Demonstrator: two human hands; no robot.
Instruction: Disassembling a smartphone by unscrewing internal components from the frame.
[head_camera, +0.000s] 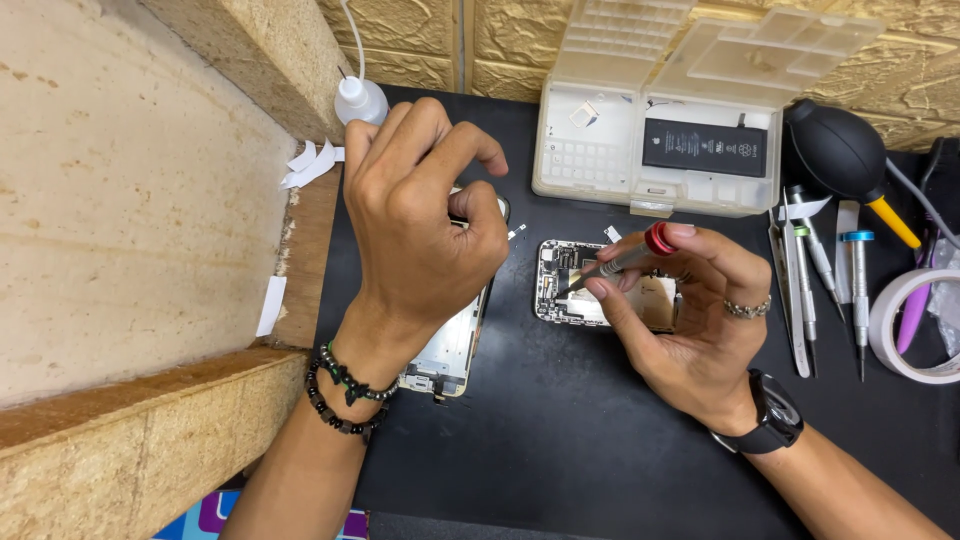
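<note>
Two bare hands work over a black mat covering the surface (560, 440). The right hand (700, 320) pinches a slim grey screwdriver with a red cap (625, 258) between thumb and forefingers, its tip slanting down and to the left onto the opened rectangular phone body with exposed circuit board (560, 285). That body lies directly under and just left of the right hand, its long axis running roughly left to right in this view, so the right hand is clearly the nearer one.

The left hand (420, 220), wearing dark beaded bracelets at the wrist, is curled with fingertips pressed together over the upper end of a detached white-backed phone screen panel (455, 350), which lies lengthwise towards the person, just left of the phone body but apart from it. It may be pinching something tiny; the fingers hide it.

Behind, a translucent plastic parts case with open lid (650, 150) holds a flat black battery (705, 148). To the right lie a black rubber air blower (840, 150), several precision screwdrivers (858, 300) and a roll of white tape (915, 325). A small white squeeze bottle (360, 100) stands behind the left hand.
</note>
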